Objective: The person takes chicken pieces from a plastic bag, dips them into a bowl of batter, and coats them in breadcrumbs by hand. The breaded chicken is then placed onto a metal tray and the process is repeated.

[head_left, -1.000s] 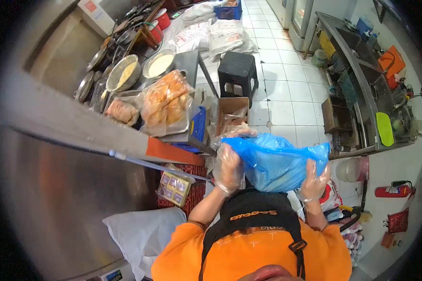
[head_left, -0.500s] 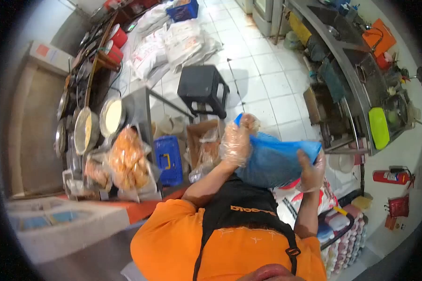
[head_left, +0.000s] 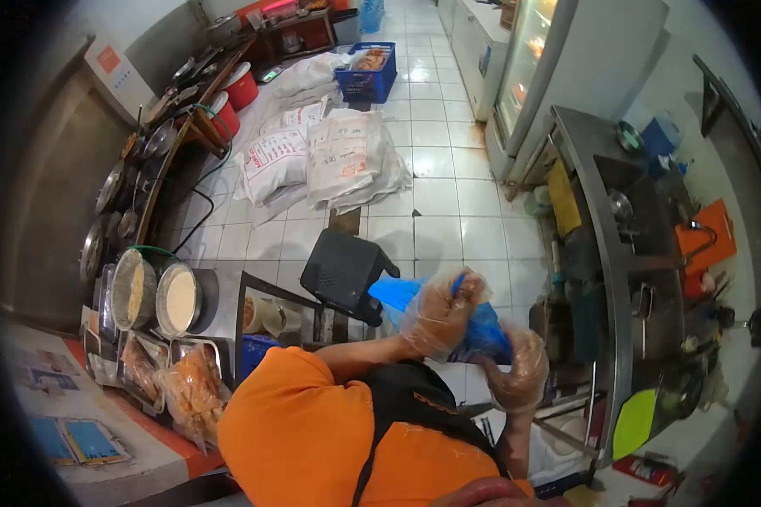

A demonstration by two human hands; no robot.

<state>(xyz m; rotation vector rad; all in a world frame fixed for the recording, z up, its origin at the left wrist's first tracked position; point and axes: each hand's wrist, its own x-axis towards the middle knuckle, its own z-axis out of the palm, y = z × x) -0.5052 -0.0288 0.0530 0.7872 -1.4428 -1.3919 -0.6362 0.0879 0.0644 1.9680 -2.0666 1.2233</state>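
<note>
Beside the perforated black plastic stool (head_left: pixel 342 267), I see a crinkled, translucent blue plastic bag (head_left: pixel 397 293) slanting upper left to lower right — my filmy-gloved left hand (head_left: pixel 441 316) clenches its middle, my filmy-gloved right hand (head_left: pixel 520 369) grasps its lower-right end.

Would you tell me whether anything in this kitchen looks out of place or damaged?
Brown staining marks the white floor tiles near the tall fridge, perhaps rust or grime. The uncovered blue crate of food also looks oddly placed, standing on the floor.
</note>
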